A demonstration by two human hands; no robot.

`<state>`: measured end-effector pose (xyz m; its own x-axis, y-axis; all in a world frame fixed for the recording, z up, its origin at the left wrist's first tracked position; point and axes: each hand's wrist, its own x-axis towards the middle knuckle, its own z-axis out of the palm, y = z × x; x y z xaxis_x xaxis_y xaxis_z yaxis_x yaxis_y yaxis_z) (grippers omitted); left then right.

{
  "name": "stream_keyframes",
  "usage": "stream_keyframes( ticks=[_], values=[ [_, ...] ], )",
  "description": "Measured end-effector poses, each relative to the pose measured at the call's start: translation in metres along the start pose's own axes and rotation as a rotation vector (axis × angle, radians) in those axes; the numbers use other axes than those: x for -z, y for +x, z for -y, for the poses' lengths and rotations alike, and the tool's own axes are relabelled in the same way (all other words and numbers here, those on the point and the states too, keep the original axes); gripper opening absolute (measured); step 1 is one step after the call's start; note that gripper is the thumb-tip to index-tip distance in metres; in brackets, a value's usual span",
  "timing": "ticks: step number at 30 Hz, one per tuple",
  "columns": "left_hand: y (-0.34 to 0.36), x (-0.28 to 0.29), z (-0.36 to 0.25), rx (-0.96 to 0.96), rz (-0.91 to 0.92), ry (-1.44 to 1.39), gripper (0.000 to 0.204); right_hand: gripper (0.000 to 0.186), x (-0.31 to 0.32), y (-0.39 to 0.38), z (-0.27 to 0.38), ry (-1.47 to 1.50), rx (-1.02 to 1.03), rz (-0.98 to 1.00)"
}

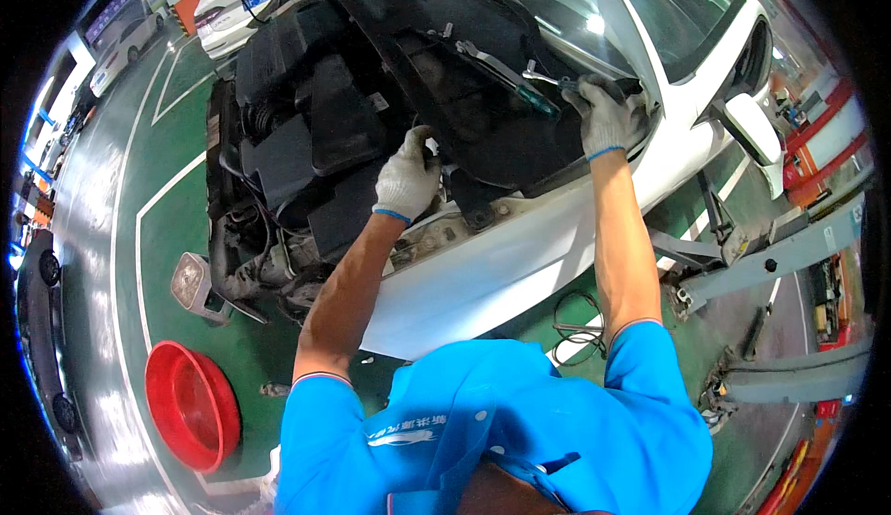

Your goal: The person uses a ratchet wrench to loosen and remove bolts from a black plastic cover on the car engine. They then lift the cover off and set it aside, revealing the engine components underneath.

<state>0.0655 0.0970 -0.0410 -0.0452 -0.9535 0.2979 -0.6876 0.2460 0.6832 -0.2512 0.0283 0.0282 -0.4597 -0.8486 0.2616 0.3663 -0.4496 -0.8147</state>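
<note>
My left hand [408,177], in a white knit glove with a blue cuff, is closed at the left edge of a black plastic panel [506,148] in the open engine bay. A small pale bit shows beside its fingers. Farther right, my right hand [608,118], gloved the same way, closes around the panel's other end near the windscreen; some of its fingers are hidden. A chrome ratchet [541,76] lies just left of that hand. Next to it are a screwdriver with a teal handle [536,100] and a silver wrench-like tool [478,53].
The white fender [492,269] lies between me and the engine bay. Black engine covers [339,111] fill the left side. A red basin [190,406] stands on the green floor at left; grey lift arms [775,264] reach in at right. A cable [577,329] lies below the car.
</note>
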Motion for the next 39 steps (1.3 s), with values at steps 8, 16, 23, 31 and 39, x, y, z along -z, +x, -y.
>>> stream_keyframes(
  ticks=[8,16,23,31,39],
  values=[
    [-0.004,0.007,0.000,0.024,0.052,-0.006,0.048,0.023,-0.040,0.047,-0.030,-1.419,0.292,0.056],
    [0.000,0.012,-0.001,-0.006,0.084,-0.017,0.053,0.029,-0.105,0.058,-0.036,-1.851,0.667,0.427],
    [-0.001,0.019,0.003,0.028,0.154,-0.082,0.056,0.038,-0.165,0.069,-0.066,-2.074,0.143,0.764],
    [0.001,0.021,0.009,-0.039,0.077,-0.150,0.050,0.045,-0.160,0.094,-0.071,-1.900,0.004,0.474],
    [0.016,0.006,0.025,0.128,0.037,-0.438,0.043,0.049,-0.149,0.074,-0.015,-1.467,0.502,0.449]
  ],
)
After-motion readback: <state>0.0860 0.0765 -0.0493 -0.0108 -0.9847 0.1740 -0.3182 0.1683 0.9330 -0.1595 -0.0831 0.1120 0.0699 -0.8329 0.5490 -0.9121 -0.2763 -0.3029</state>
